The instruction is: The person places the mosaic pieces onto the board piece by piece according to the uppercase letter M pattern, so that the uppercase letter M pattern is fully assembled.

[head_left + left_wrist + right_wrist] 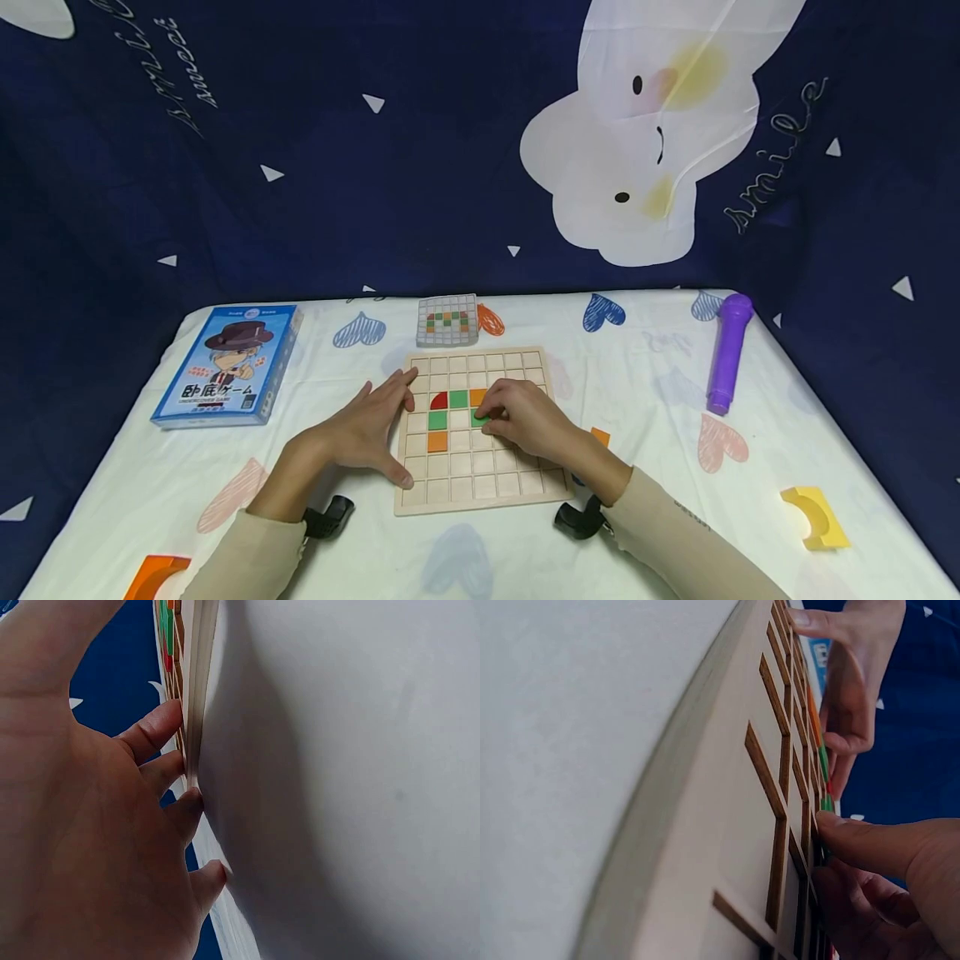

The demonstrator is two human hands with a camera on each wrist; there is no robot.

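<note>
Board (480, 479) of pale wood, cut into a grid of square cells, lies flat on the table (637, 533) just in front of the person, between the two forearms. A few cells near its middle are filled: a red piece (439, 401), a green tile (458, 399) and an orange tile (477, 397) in one row, a second green tile (437, 420) below the red piece, and another orange tile (437, 442) under that.

The right hand (525, 421) lies over the right half of the board with its fingers bent, its fingertips pressing a green piece (478, 420) into a cell just beside the filled ones; in the right wrist view a fingertip (840, 825) sits against the grid ribs of the board (727, 825). The left hand (367, 429) lies with fingers straight against the board's left edge, thumb at the near side; the left wrist view shows the fingers (161, 727) touching the rim of the board (196, 690). It holds nothing.

Beyond the board stands a small card (447, 320) with a coloured grid pattern. A blue box (228, 367) lies well to the left, a purple microphone (729, 350) well to the right. A yellow block (817, 517) sits at the near right, an orange block (153, 575) at the near left, and another orange piece (600, 436) shows just behind the right wrist. The table wears a white cloth printed with hearts; a dark blue sheet (300, 167) hangs behind.
</note>
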